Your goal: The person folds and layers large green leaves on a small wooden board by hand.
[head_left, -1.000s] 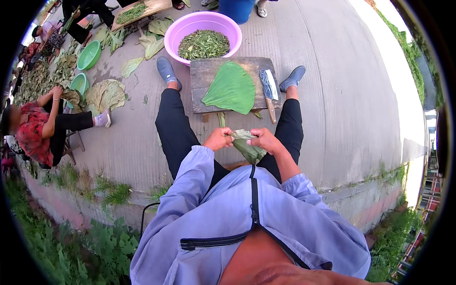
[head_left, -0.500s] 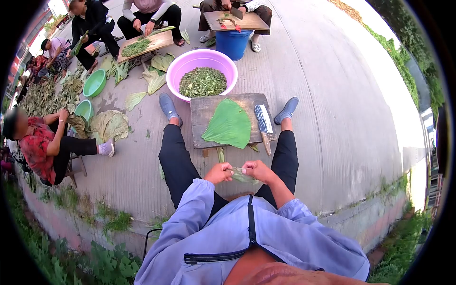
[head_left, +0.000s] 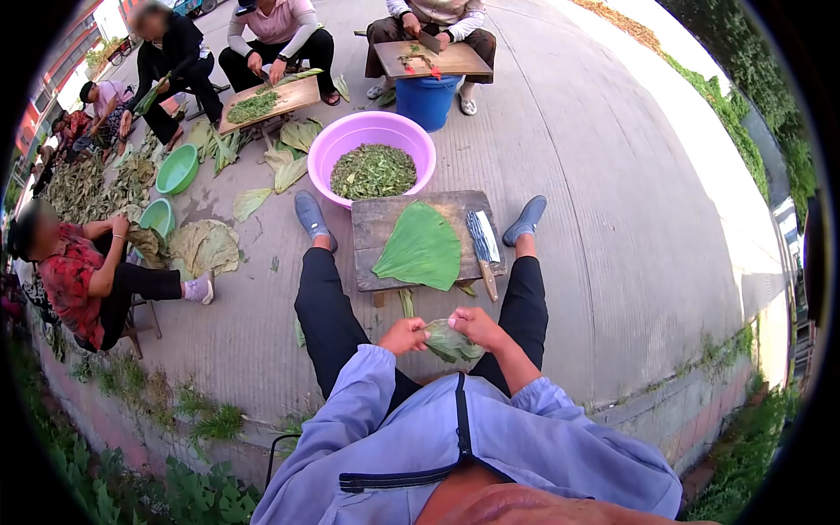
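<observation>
Between my knees I hold a pale, limp leaf [head_left: 452, 342] stretched between both hands. My left hand [head_left: 405, 335] is closed on its left edge, and my right hand [head_left: 477, 327] pinches its upper right part. In front of them stands a dark wooden cutting board [head_left: 372, 219]. A large, smooth green leaf [head_left: 422, 245] lies flat on the board. To its right rests a cleaver [head_left: 483, 243] with a wooden handle, which juts over the board's near edge.
Beyond the board is a pink basin [head_left: 324, 149] of chopped leaves. A person in red [head_left: 74, 262] sits at left near green bowls [head_left: 178, 169] and heaped dry leaves [head_left: 87, 184]. Across from me, people cut on boards [head_left: 271, 98], one over a blue bucket [head_left: 426, 103].
My right hand has risen slightly, and the pale leaf now hangs more spread out between my hands. The whole view has tilted a little, so the board and basin appear lower.
</observation>
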Available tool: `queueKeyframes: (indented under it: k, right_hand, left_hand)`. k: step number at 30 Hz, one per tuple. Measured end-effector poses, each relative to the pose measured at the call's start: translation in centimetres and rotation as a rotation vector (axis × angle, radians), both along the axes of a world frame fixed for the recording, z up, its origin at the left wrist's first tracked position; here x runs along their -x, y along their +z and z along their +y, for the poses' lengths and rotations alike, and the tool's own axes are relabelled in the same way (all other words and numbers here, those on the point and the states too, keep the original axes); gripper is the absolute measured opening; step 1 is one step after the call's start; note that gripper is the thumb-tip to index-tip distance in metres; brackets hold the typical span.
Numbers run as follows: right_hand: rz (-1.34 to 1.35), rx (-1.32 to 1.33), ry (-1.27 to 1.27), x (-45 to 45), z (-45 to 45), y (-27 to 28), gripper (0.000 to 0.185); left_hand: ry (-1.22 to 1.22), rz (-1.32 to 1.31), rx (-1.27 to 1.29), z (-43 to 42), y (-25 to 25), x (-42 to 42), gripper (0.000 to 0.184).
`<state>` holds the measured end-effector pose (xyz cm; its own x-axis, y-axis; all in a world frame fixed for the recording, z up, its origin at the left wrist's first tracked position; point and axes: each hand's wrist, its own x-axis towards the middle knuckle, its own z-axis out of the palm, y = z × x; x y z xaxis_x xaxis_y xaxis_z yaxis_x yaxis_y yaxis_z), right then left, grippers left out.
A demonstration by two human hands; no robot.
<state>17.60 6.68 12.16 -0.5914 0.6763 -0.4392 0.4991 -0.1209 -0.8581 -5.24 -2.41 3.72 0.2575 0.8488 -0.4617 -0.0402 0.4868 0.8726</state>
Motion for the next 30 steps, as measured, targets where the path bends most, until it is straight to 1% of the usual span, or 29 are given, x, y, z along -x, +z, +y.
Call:
queueKeyframes:
  k: [3, 8, 12, 15, 18, 21, 24, 27, 30]
  right_hand:
    - [0.006, -0.028, -0.008, 0.0, 0.3, 0.7, 0.024]
    - [0.037, -0.015, -0.068, -0.4, 0.9, 1.8, 0.020]
    - [0.055, -0.009, -0.123, -1.1, 1.1, 0.9, 0.018]
    - [0.024, 0.089, -0.174, -1.6, 1.1, 0.8, 0.018]
    - [0.096, 0.146, -0.247, -1.8, 0.9, 0.7, 0.020]
    - [0.141, 0.206, -0.223, -2.5, 0.9, 0.8, 0.026]
    - [0.122, 0.278, -0.142, -3.2, 0.8, 0.7, 0.028]
    - [0.101, 0.328, -0.085, -3.7, 0.6, 0.4, 0.026]
    - [0.040, 0.267, 0.024, -4.4, 0.6, -0.7, 0.022]
  left_hand:
    - [-0.026, 0.038, 0.040, 0.1, -0.3, 0.1, 0.015]
    - [0.008, 0.016, 0.078, 0.1, -0.9, 0.1, 0.017]
    - [0.024, 0.004, 0.098, -0.1, -0.8, 0.1, 0.019]
    - [0.017, 0.032, 0.080, -0.1, -0.2, 0.3, 0.019]
    - [0.061, 0.028, 0.073, 0.0, -0.1, 0.3, 0.018]
    - [0.105, 0.020, 0.052, 0.1, 0.0, 0.4, 0.021]
    - [0.126, 0.001, 0.041, 0.2, -0.1, 0.6, 0.019]
    - [0.147, -0.020, 0.049, 0.4, 0.1, 0.7, 0.018]
    - [0.156, -0.015, 0.057, 0.4, 0.6, 0.8, 0.019]
